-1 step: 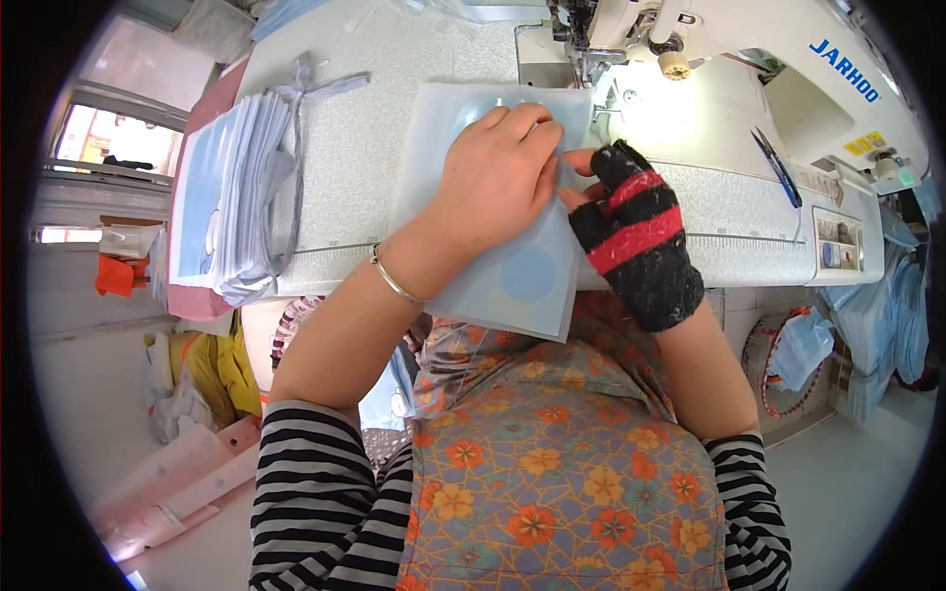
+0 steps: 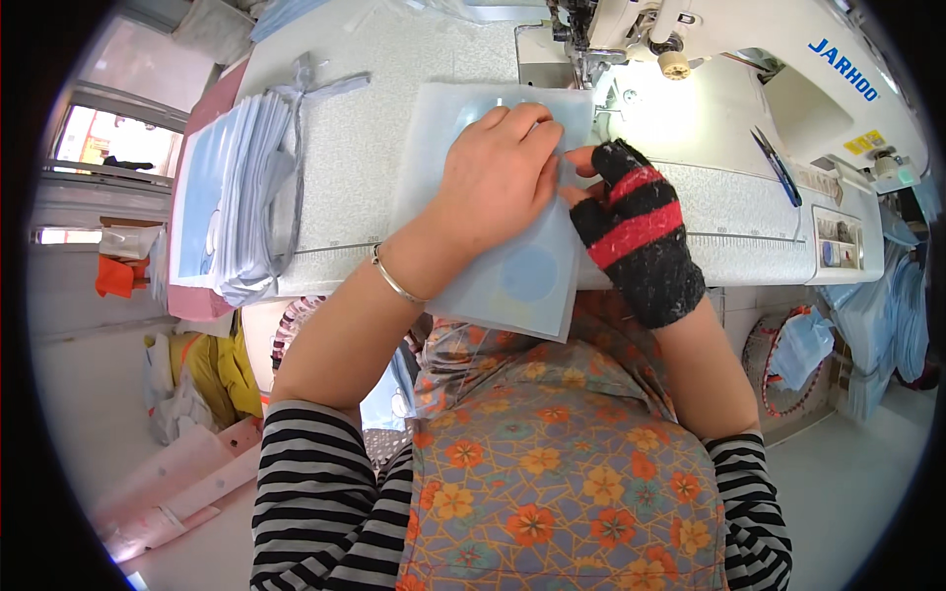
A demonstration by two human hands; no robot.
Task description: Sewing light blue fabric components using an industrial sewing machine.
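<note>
A light blue, semi-sheer fabric panel [image 2: 527, 271] with a darker round print lies on the sewing table, its near end hanging over the front edge. My left hand [image 2: 503, 163] rests palm down on the panel's upper half, its fingers slightly bent and partly apart. Beside it my right hand [image 2: 636, 231], in a black and red striped fingerless glove, pinches the panel's right edge between thumb and fingers. The fingertips partly hide that grip. Just beyond the panel's far right corner is the needle area of a white sewing machine [image 2: 788, 103].
On the table's left lies a thick stack of folded blue fabric pieces [image 2: 241, 197], with a grey tie strip [image 2: 330, 84] nearby. Thread snips [image 2: 778, 167] and a small compartment tray [image 2: 840, 246] are at the right. Below stands a round basket [image 2: 764, 369] holding blue fabric.
</note>
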